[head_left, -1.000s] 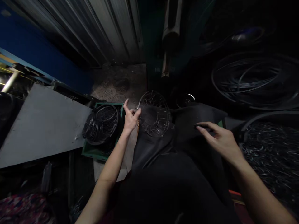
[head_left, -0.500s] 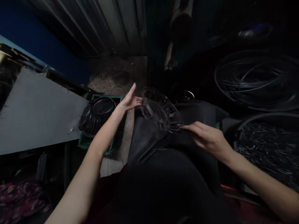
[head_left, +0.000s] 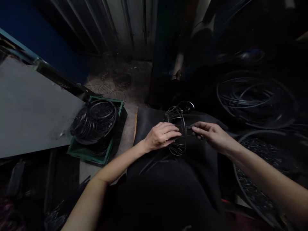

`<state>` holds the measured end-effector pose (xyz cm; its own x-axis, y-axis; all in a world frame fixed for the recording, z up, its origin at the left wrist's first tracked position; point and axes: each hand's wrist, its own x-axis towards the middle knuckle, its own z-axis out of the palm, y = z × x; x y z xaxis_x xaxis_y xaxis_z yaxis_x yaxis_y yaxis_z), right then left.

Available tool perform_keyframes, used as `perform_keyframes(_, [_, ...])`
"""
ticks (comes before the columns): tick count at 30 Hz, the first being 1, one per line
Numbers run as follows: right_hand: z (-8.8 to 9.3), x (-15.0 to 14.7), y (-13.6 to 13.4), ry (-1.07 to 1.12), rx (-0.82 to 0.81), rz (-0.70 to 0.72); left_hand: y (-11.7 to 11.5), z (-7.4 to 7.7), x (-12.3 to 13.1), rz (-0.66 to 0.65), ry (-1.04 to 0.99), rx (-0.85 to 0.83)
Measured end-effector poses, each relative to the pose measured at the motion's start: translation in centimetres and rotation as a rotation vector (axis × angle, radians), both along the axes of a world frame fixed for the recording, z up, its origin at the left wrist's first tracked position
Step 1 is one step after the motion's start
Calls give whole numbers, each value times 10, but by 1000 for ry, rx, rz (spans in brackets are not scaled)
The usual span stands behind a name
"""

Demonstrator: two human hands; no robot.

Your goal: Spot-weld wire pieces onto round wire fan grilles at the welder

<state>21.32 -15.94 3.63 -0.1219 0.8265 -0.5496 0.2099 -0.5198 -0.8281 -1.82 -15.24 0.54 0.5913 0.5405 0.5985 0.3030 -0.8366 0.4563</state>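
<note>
A round wire cage [head_left: 184, 147], with ribs curving in from a wider hoop, is tipped on its side above the dark apron [head_left: 168, 179] over my lap. My left hand [head_left: 161, 136] is wrapped around its near side, hiding part of the ribs. Just right of the hoop is my right hand [head_left: 208, 132], thumb and fingers pinched together. A small dark thing seems to be between those fingertips, too small and dim to name. Behind the cage lies a shiny round rim [head_left: 189, 103].
At left, a green crate [head_left: 83, 157] holds stacked black wire cages [head_left: 96, 120] beside a grey panel [head_left: 36, 106]. On the right are a wire coil [head_left: 245, 96] and a round tub [head_left: 240, 179] of small metal pieces. Loose wire rings [head_left: 106, 89] lie on the floor.
My left hand has come right and closed around the cage, which now stands on edge. My right hand has left the rim and is pinched beside it. The view has shifted slightly.
</note>
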Motion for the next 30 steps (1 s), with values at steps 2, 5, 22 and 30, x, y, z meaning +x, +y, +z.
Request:
perform_keyframes(2, [6,-1,2,-8,-18,35,16,4,2,-76,88,104])
perform_keyframes(5, [14,-4,4,0,-47,94,37,12,3,-193,228,193])
perform_keyframes(22, [14,-25,-1,-274,74,454,17,24,12,-220,502,344])
perform_keyframes(30, [35,19,15,-260,33,-24,-27,8,-19,-368,645,195])
